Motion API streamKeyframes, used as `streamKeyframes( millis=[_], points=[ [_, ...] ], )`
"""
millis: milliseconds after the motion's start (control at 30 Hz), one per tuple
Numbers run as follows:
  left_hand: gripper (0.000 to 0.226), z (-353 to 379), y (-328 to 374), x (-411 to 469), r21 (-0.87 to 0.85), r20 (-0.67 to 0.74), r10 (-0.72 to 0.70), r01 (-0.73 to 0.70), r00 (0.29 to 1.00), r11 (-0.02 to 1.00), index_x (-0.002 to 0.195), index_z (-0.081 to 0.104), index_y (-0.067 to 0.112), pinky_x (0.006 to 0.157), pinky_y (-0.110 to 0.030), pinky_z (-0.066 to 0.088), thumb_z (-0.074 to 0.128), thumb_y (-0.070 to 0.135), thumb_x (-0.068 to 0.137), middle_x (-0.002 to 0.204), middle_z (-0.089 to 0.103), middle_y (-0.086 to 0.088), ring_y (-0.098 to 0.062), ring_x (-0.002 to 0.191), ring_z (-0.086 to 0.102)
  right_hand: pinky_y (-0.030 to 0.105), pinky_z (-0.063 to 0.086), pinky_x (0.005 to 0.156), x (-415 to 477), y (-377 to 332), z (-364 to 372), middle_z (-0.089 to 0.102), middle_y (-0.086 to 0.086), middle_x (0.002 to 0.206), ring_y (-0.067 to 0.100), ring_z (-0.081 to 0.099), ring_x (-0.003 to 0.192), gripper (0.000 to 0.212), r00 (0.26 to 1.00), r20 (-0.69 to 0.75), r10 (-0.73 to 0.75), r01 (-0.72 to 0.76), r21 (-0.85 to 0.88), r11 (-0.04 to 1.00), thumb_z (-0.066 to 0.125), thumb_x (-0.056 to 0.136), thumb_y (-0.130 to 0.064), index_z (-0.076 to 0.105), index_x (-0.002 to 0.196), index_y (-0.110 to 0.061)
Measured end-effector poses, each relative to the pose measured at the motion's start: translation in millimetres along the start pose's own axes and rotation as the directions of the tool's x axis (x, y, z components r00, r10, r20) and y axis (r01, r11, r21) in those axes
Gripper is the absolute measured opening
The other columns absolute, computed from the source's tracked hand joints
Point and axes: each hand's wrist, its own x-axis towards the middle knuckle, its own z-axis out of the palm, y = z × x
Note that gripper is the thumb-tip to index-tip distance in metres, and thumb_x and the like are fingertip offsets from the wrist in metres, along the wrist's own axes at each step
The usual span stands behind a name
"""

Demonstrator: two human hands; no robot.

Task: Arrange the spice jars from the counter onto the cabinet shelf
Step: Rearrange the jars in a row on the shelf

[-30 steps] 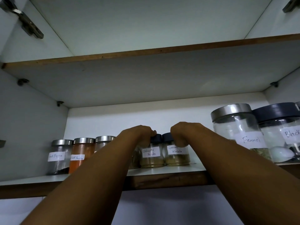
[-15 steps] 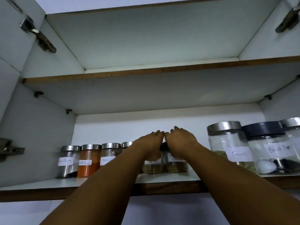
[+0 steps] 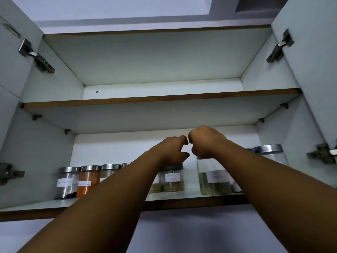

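Since half a second ago both hands have risen off the two dark-lidded jars, and the view has tipped up to take in the upper shelf (image 3: 145,99).

Left hand (image 3: 172,149): forefinger and thumb loosely curled, a gap of white wall between them, nothing held. The other fingers are hidden behind the back of the hand. It hovers just above one dark-lidded jar (image 3: 173,180); contact with the lid cannot be told.

Right hand (image 3: 207,141): fingers (image 3: 199,157) curled under into a fist, knuckles up, nothing seen in it. It sits slightly higher than the left, the knuckles of the two almost meeting. Both forearms reach steeply up from the bottom corners, converging at mid-shelf.

Jars all stand on the lower shelf (image 3: 191,202), upright, long axis vertical, labels facing outward.
- Far left: steel-lidded pepper jar (image 3: 67,183), orange powder jar (image 3: 88,182) touching beside it, a third steel-lidded jar (image 3: 110,169), mostly behind the left forearm.
- Centre: the dark-lidded jar, and its twin (image 3: 156,188), of which only the base shows.
- Right, apart from those: large glass jar (image 3: 213,183) of green-brown spice, top hidden by the right hand, label blurred.
- Behind the right forearm: a broad steel lid (image 3: 268,149).

Cabinet doors stand open, with hinges (image 3: 36,57) at both sides.
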Motion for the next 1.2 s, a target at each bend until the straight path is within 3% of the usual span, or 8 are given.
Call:
streamKeyframes(
  millis=[100,167,333,467,600,767,1067,1200],
  points=[
    [0.050,1,28,-1,0.000,0.031,0.030,-0.030,0.999,1.000,0.135,0.041,0.012,0.099,-0.033,0.040,0.056,0.026,0.090,0.135,0.051,-0.009,-0.024,0.122,0.047,0.030,0.050,0.076,-14,28,-6,0.065,0.007,0.105,0.023,0.060,0.092,0.035,0.998,0.044,0.043,-0.042,-0.019,0.999,0.066,0.082,-0.027,0.061,0.114,-0.012],
    [0.050,4,46,0,0.015,0.046,0.045,-0.046,0.998,0.999,0.136,0.041,0.012,0.099,-0.034,0.041,0.056,0.026,0.090,0.134,0.051,-0.010,-0.025,0.120,0.048,0.030,0.050,0.076,-22,43,-10,0.064,0.007,0.103,0.022,0.059,0.088,0.031,0.995,0.076,0.069,-0.066,-0.041,0.997,0.064,0.083,-0.021,0.061,0.113,-0.011],
    [0.039,7,73,4,0.081,0.051,0.038,-0.042,0.998,0.996,0.124,0.048,0.010,0.083,-0.035,0.045,0.055,0.023,0.088,0.116,0.055,-0.012,-0.027,0.103,0.053,0.029,0.040,0.061,-41,69,-15,0.050,0.003,0.079,0.018,0.049,0.070,0.010,0.988,0.120,0.094,-0.084,-0.084,0.993,0.059,0.085,-0.015,0.049,0.084,-0.015],
    [0.033,13,85,5,0.136,0.018,0.012,-0.014,1.000,0.991,0.117,0.051,0.011,0.079,-0.034,0.044,0.055,0.020,0.086,0.111,0.054,-0.012,-0.028,0.099,0.053,0.030,0.038,0.064,-54,85,-9,0.048,0.002,0.084,0.020,0.050,0.078,0.011,0.981,0.177,0.083,-0.076,-0.046,0.996,0.057,0.089,-0.018,0.057,0.099,-0.014],
    [0.030,17,92,6,0.192,-0.064,0.005,0.008,0.998,0.981,0.112,0.057,0.011,0.073,-0.031,0.042,0.060,0.023,0.085,0.106,0.057,-0.010,-0.027,0.096,0.055,0.029,0.038,0.065,-59,93,-11,0.052,0.008,0.089,0.022,0.048,0.078,0.010,0.984,0.160,0.079,-0.071,-0.051,0.996,0.054,0.087,-0.011,0.057,0.096,-0.011],
    [0.032,16,93,13,0.209,-0.110,-0.015,0.038,0.994,0.977,0.110,0.064,0.013,0.076,-0.032,0.046,0.067,0.027,0.081,0.103,0.066,-0.008,-0.025,0.096,0.058,0.029,0.037,0.066,-57,96,-10,0.062,0.011,0.099,0.024,0.049,0.078,0.017,0.987,0.149,0.062,-0.060,-0.018,0.998,0.053,0.086,-0.008,0.062,0.099,-0.008],
    [0.035,36,82,34,0.168,-0.127,-0.082,0.103,0.989,0.980,0.107,0.065,0.013,0.071,-0.029,0.043,0.073,0.026,0.076,0.102,0.068,-0.008,-0.026,0.095,0.059,0.028,0.038,0.065,-42,101,15,0.044,0.004,0.075,0.023,0.048,0.078,0.015,0.991,0.127,0.047,-0.041,-0.046,0.998,0.053,0.084,-0.005,0.061,0.096,-0.008],
    [0.039,44,74,44,0.176,-0.122,-0.092,0.113,0.988,0.978,0.111,0.064,0.013,0.074,-0.029,0.044,0.074,0.027,0.076,0.105,0.067,-0.008,-0.025,0.098,0.059,0.025,0.033,0.052,-29,103,28,0.042,0.002,0.068,0.023,0.049,0.075,0.006,0.992,0.124,0.040,-0.034,-0.051,0.998,0.055,0.084,-0.009,0.053,0.079,-0.013]
  ],
)
